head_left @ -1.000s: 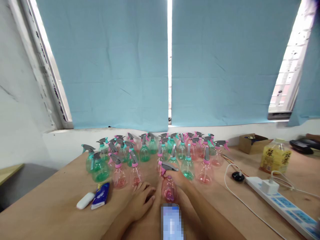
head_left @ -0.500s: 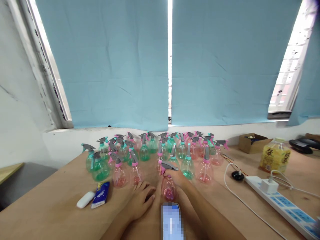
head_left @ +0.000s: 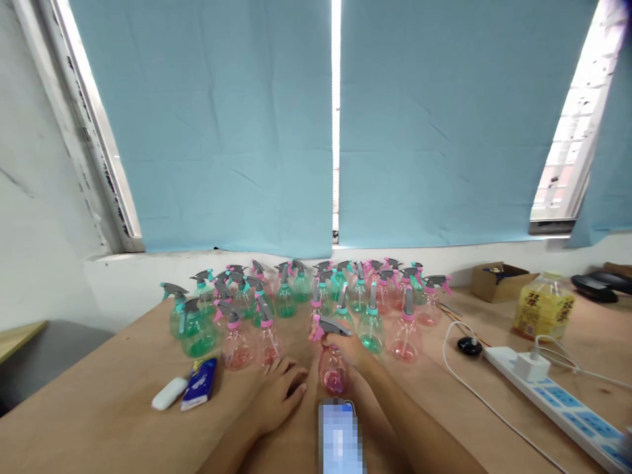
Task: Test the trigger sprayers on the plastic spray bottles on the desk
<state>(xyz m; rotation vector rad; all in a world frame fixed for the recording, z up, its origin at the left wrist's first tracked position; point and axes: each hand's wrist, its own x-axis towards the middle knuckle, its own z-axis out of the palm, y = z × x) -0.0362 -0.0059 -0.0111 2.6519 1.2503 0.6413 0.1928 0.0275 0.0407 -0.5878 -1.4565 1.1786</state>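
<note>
My right hand [head_left: 349, 349] is wrapped round the neck and trigger of a pink spray bottle [head_left: 334, 372] with a grey and pink head, its nozzle end pointing left. Pink shows in the bottom of that bottle. Resting on the table, my left hand [head_left: 279, 394] holds nothing, its fingers stretched out near the base of another pink spray bottle [head_left: 269, 345]. Close below the held bottle lies a phone [head_left: 340, 438] with a blurred screen. Green spray bottles [head_left: 371, 332] and more pink ones stand in a group beyond my hands.
At left lie a blue packet [head_left: 199, 385] and a white oval case [head_left: 169, 394]. On the right are a white power strip [head_left: 563, 401] with cables, a round black device [head_left: 469, 346], a yellow-labelled jug [head_left: 543, 308] and a cardboard box [head_left: 498, 283]. Blue blinds [head_left: 222, 131] hang behind the wooden table.
Very little differs. The pink trigger under my right fingers sits slightly further left; the left hand and the other bottles stay in place.
</note>
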